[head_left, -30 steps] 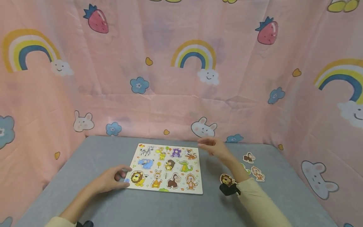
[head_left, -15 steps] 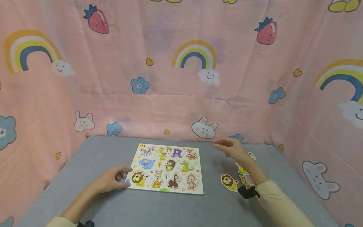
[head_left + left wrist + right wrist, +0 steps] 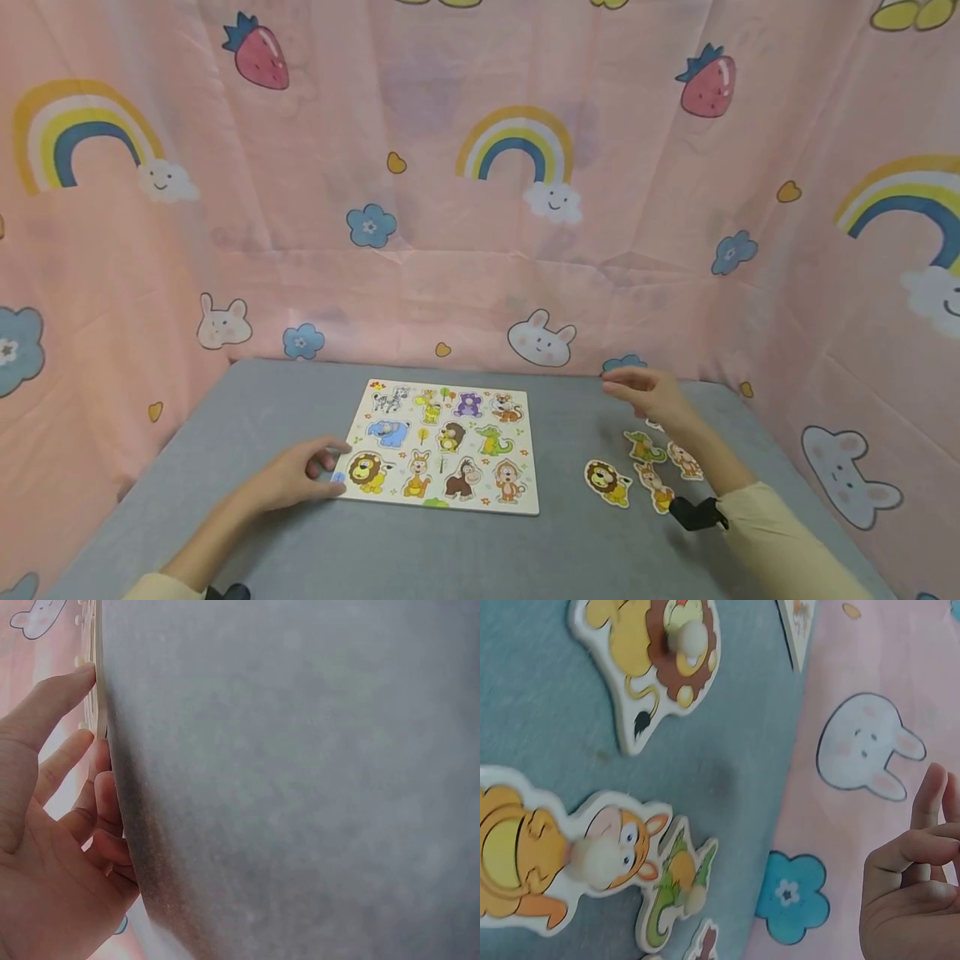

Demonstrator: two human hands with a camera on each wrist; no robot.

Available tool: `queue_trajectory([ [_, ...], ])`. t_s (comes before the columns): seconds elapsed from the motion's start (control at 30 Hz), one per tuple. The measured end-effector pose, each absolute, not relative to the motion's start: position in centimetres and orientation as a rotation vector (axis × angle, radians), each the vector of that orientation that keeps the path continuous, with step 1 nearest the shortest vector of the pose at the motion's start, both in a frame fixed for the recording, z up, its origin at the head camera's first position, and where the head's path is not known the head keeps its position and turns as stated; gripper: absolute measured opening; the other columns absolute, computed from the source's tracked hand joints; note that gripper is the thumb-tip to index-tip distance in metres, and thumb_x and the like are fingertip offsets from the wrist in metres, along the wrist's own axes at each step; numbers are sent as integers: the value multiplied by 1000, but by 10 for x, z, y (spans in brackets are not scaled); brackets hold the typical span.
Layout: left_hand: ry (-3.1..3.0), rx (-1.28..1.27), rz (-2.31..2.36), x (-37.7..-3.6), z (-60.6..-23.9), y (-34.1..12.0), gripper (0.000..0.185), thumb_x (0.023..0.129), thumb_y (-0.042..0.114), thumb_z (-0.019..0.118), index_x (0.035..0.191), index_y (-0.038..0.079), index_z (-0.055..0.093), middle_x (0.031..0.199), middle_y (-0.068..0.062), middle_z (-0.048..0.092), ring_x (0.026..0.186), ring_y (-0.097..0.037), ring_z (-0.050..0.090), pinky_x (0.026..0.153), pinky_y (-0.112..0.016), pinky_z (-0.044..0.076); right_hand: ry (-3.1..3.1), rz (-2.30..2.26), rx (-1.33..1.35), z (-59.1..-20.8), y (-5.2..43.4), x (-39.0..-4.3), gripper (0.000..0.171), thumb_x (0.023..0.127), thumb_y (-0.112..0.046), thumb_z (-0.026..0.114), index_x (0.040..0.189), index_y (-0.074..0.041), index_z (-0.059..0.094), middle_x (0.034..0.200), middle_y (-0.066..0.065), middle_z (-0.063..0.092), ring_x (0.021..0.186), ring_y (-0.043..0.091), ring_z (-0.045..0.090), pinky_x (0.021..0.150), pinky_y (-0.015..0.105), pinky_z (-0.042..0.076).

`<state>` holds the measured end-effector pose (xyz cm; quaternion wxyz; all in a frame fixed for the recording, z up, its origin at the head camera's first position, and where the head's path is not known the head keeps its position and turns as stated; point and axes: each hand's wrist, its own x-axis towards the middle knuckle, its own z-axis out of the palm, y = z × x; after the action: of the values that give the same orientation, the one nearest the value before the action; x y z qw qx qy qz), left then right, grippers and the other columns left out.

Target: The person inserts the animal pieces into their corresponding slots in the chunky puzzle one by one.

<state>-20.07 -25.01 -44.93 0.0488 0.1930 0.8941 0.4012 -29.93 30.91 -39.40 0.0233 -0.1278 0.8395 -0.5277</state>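
A pale wooden puzzle board (image 3: 521,435) with several cartoon animals lies on the grey table. My left hand (image 3: 300,475) holds it at the near left corner, thumb and fingertips on its edge; in the left wrist view the thumb (image 3: 60,697) meets that edge. To the right of the board lie loose knobbed pieces: a lion (image 3: 607,483), a kangaroo (image 3: 653,488), a crocodile (image 3: 644,447) and a monkey (image 3: 685,462). Above and behind them hovers my right hand (image 3: 654,398), fingers loosely bent, nothing between them. It partly hides another piece (image 3: 655,425).
A pink cloth (image 3: 420,283) printed with rainbows, rabbits and flowers surrounds the back and sides of the grey table (image 3: 450,558). Black wrist straps (image 3: 696,513) sit at the cream sleeves. Some loose pieces overlap or nearly touch.
My right hand has moved right, from the board's far right corner to above the loose pieces, bringing the crocodile and kangaroo into view. My left hand stays on the board.
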Motion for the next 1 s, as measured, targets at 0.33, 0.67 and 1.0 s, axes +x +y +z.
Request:
queue_trajectory([
  [0.33,2726,583,1231,-201,-449,-250,52,82,17,86,125,1,63,91,0,54,73,-14,47,67,-29,38,2593,-1632,-397,-396,327,-292,42,99,-31,69,129,-1,65,115,10,63,67,20,45,58,36,43],
  [0.67,2712,588,1251,-201,-449,-250,51,82,16,86,125,1,63,90,-2,53,73,-14,46,66,-29,37,2670,-1520,-386,-400,337,-281,45,102,-33,65,134,-2,63,137,19,57,108,24,56,82,48,50],
  [1.0,2726,604,1237,-201,-449,-249,51,82,17,86,125,1,63,90,-1,53,73,-14,47,67,-29,37,2726,-1428,-360,-411,353,-272,50,101,-34,66,135,2,61,133,22,60,121,39,54,87,55,49],
])
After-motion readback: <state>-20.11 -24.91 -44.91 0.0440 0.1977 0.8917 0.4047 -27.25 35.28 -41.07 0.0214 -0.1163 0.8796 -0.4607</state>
